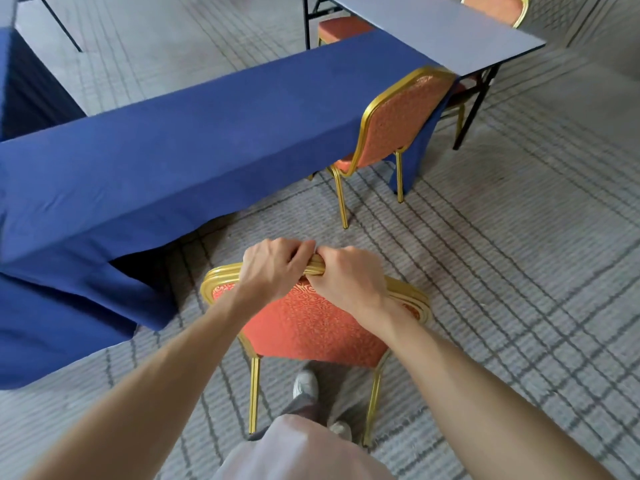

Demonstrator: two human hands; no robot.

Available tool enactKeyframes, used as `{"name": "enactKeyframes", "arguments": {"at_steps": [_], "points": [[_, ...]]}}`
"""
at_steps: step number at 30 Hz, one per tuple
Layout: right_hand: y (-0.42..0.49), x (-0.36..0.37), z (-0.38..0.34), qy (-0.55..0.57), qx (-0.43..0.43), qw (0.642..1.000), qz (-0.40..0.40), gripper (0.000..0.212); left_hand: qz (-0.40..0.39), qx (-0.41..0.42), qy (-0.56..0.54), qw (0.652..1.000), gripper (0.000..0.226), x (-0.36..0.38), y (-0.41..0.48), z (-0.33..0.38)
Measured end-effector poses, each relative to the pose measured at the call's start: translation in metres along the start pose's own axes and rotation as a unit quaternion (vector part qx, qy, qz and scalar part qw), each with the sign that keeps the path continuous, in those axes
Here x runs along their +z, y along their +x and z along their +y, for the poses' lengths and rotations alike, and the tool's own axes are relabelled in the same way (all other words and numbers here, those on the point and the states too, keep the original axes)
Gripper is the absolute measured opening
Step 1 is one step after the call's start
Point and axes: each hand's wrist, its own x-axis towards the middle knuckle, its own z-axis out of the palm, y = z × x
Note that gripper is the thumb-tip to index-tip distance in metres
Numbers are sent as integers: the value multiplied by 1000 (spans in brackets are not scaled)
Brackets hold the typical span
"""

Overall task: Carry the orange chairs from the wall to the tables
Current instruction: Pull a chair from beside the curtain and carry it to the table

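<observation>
Head view (the only one): we're holding the orange chair point(311, 327) by the crest of its gold frame point(221, 275). The left hand point(273, 268) is wrapping its fingers over the top rail & the right hand point(346, 278) is doing likewise just beside it, knuckles nearly touching. Both are closing fully round the rail, w/ nothing else in them. The chair is sitting directly below the grip, backrest facing us, rear legs dropping beside our shoe point(305, 384). We can't tell whether its legs are touching the carpet point(519, 271).

Ahead & left of the grip the blue-clothed table point(173, 140) is standing near. Ahead & right, a second chair point(398, 123) is sitting tucked at that table's end. Well beyond it, a third chair point(495, 8) is showing behind a grey table point(450, 32).

Handling, as we're judging it: the metal frame is prob stiff & fairly weighty, and the padding is soft, so no good for holding. The rail is looking smooth, so it could slip. W/ the hands this close together the chair is likely to swing, so taking the upper corners of the frame should steady it.
</observation>
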Motion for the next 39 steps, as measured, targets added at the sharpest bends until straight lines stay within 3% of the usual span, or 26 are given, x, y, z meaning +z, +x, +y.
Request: {"name": "enactKeyframes", "arguments": {"at_steps": [5, 15, 22, 32, 39], "points": [[60, 7, 29, 22, -4, 1000, -17, 38, -12, -32, -13, 999, 52, -8, 68, 7], [201, 28, 98, 61, 32, 996, -56, 40, 18, 19, 85, 996, 36, 1, 228, 12], [270, 40, 120, 61, 25, 995, -78, 39, -2, 5, 21, 1000, 37, -10, 294, 8], [338, 29, 120, 70, -110, 989, -69, 27, 103, -75, -11, 992, 50, -42, 320, 2], [336, 60, 164, 66, -216, 958, -178, 18, 96, -172, -2, 981, 50, 24, 316, 9]]}}
